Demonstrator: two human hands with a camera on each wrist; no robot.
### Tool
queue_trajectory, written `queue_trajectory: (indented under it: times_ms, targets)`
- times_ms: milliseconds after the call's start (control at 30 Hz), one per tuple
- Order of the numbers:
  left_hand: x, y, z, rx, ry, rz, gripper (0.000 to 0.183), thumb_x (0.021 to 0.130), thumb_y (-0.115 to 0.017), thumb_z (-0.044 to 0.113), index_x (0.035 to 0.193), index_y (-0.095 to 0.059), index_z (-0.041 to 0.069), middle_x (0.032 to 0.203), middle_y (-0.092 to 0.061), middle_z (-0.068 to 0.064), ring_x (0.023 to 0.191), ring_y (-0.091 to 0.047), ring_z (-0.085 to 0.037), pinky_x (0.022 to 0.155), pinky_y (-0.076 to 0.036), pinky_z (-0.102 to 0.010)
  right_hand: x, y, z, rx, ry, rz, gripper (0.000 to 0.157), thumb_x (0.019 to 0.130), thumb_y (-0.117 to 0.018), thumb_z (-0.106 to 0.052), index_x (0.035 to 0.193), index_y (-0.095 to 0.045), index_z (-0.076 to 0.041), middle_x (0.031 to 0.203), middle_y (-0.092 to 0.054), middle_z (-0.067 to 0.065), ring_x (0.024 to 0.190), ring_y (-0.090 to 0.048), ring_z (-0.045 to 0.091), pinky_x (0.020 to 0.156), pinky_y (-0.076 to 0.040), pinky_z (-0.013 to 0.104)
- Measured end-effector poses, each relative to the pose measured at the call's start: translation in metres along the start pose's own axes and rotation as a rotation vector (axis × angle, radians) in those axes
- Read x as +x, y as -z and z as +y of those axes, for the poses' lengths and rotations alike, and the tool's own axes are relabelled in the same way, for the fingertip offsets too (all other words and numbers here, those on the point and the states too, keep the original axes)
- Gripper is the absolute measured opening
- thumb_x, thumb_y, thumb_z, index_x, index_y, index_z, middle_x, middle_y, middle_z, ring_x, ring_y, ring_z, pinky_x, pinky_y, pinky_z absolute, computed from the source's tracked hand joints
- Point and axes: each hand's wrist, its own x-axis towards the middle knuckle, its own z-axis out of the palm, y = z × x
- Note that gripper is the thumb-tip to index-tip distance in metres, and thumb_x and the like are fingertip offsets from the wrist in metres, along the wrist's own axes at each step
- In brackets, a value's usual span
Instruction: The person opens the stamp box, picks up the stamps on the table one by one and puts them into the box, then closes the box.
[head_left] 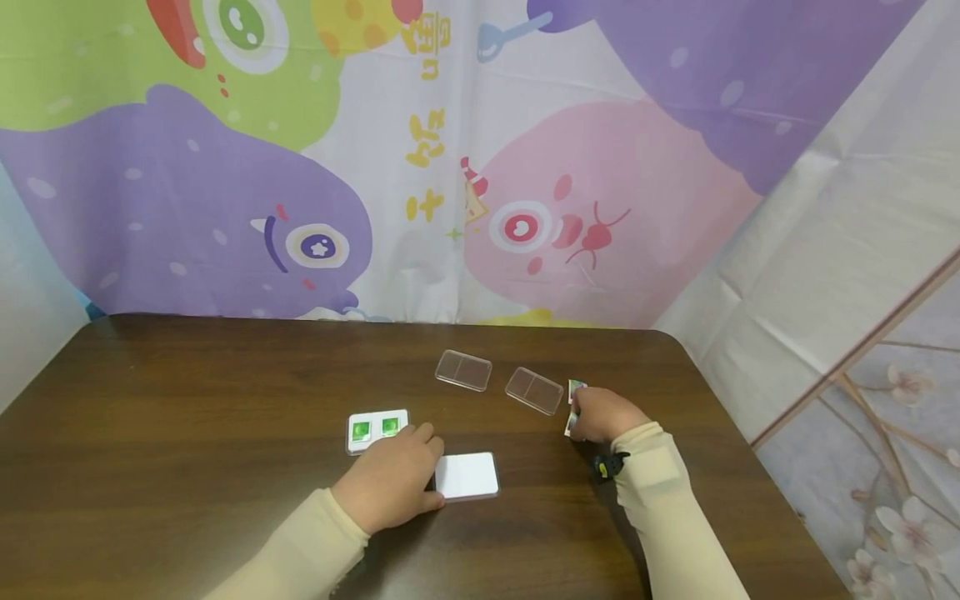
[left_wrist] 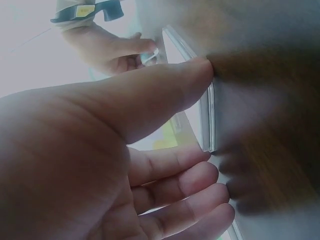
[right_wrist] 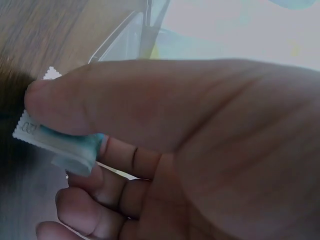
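My left hand (head_left: 393, 477) holds the left end of a flat clear case with a white insert (head_left: 468, 476), thumb at the near edge. In the left wrist view the thumb lies along the edge of the case (left_wrist: 206, 117). Just behind that hand is another clear case with a white insert and two green stamps (head_left: 377, 417), partly covered by the fingers. At the right, my right hand (head_left: 603, 414) pinches a small stamp with perforated edges (right_wrist: 55, 142) between thumb and fingers. A colourful stamp piece (head_left: 576, 388) shows beside the fingertips.
Two clear empty-looking case halves with a dividing line, a left one (head_left: 463, 371) and a right one (head_left: 534, 391), lie toward the back of the brown table (head_left: 187, 492). A cartoon-printed cloth (head_left: 420, 275) hangs behind the table's far edge. A black band (head_left: 609, 465) circles the right wrist.
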Motion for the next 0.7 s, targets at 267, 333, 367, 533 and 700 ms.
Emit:
queue_trajectory:
  times_ms: [267,333,367,533,700]
  targets:
    - [-0.0007,-0.0004,-0.0008,-0.007,-0.006,-0.002,0.052,0.077,-0.091,0.039,0.101,-0.067,0.000,0.092,-0.057,-0.006,0.079,-0.053,-0.020,0.070,-0.053,-0.038,-0.0013,-0.0018,-0.0016,0.069,0.041,-0.038,0.025,0.082,-0.074,-0.002,0.069,-0.054,-0.011,0.068,-0.050,-0.003,0.063,-0.046,0.014,0.060,-0.038,0.029]
    - [-0.0007,-0.0003,-0.0009,-0.008,-0.005,-0.003,0.052,0.077,-0.091,0.039,0.101,-0.067,0.000,0.092,-0.057,-0.006,0.079,-0.053,-0.021,0.070,-0.053,-0.038,-0.0030,-0.0010,-0.0041,0.085,0.056,-0.047,0.021,0.085,-0.076,-0.005,0.073,-0.059,-0.011,0.072,-0.053,-0.002,0.066,-0.047,0.015,0.061,-0.038,0.030]
    - [-0.0005,-0.0003,-0.0010,-0.009,-0.005,-0.004,0.052,0.076,-0.091,0.039,0.101,-0.067,0.000,0.092,-0.057,-0.006,0.079,-0.053,-0.021,0.070,-0.053,-0.038,-0.0033,-0.0006,-0.0052,0.090,0.067,-0.049,0.019,0.087,-0.076,-0.007,0.076,-0.061,-0.011,0.074,-0.055,-0.002,0.068,-0.047,0.015,0.062,-0.039,0.030]
    - [-0.0004,0.0003,-0.0008,-0.010,0.001,-0.010,0.052,0.077,-0.090,0.039,0.101,-0.067,0.000,0.093,-0.057,-0.006,0.080,-0.053,-0.021,0.071,-0.053,-0.038,-0.0020,0.0016,-0.0085,0.061,0.166,-0.060,0.015,0.092,-0.071,-0.013,0.078,-0.066,-0.011,0.078,-0.057,-0.002,0.071,-0.046,0.014,0.065,-0.037,0.030]
    - [-0.0003,0.0008,-0.0007,-0.015,0.006,-0.021,0.053,0.077,-0.090,0.039,0.103,-0.067,-0.001,0.094,-0.058,-0.007,0.081,-0.053,-0.021,0.071,-0.053,-0.038,-0.0009,0.0007,-0.0093,0.032,0.235,-0.116,0.014,0.091,-0.060,-0.001,0.085,-0.068,-0.009,0.084,-0.061,0.000,0.075,-0.049,0.014,0.068,-0.040,0.030]
